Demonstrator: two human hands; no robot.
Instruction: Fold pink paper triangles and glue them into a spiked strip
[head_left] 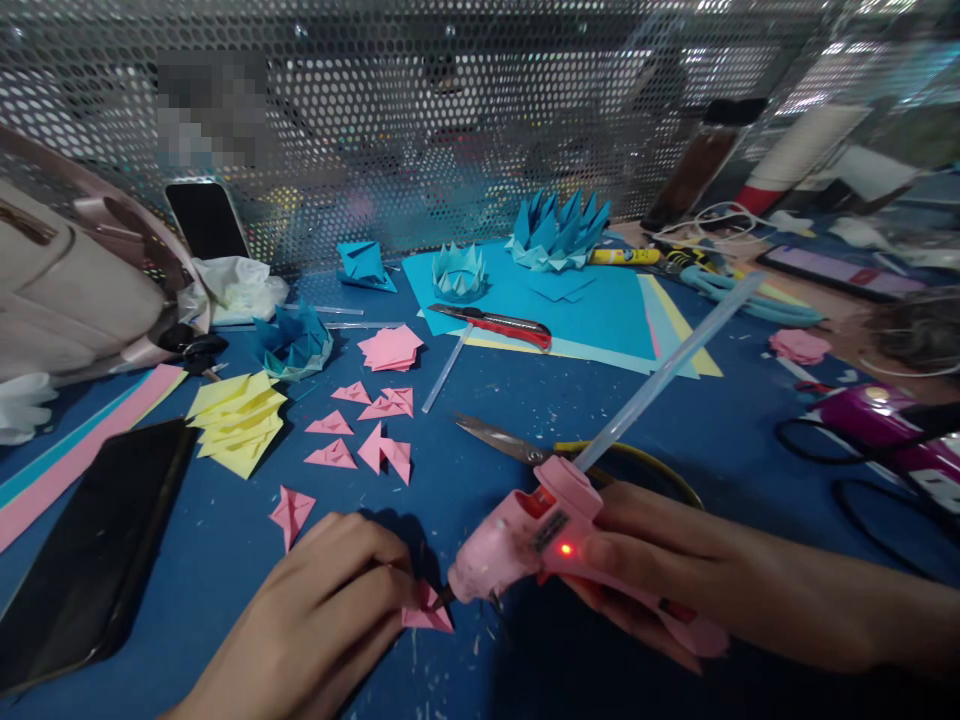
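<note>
In the head view, my right hand point(637, 560) is wrapped round the grip of a pink hot glue gun point(499, 545). Its red light glows, and a long clear glue stick point(671, 365) pokes out of the back. The dark nozzle meets a small folded pink paper piece point(431, 612) on the table. My left hand point(322, 610) pinches that piece by its left side; the fingertips are partly hidden. Just beyond lie another pink folded piece point(291, 513), several more pink folded triangles point(330, 454) and a stack of pink paper point(390, 347).
Scissors point(506, 440) with yellow handles lie behind the glue gun. A red box cutter point(495, 325) rests on blue paper sheets point(600, 310). Folded blue paper crowns point(559, 235) stand near the perforated metal panel point(375, 130). To the left are yellow papers point(238, 420) and a black phone point(97, 550).
</note>
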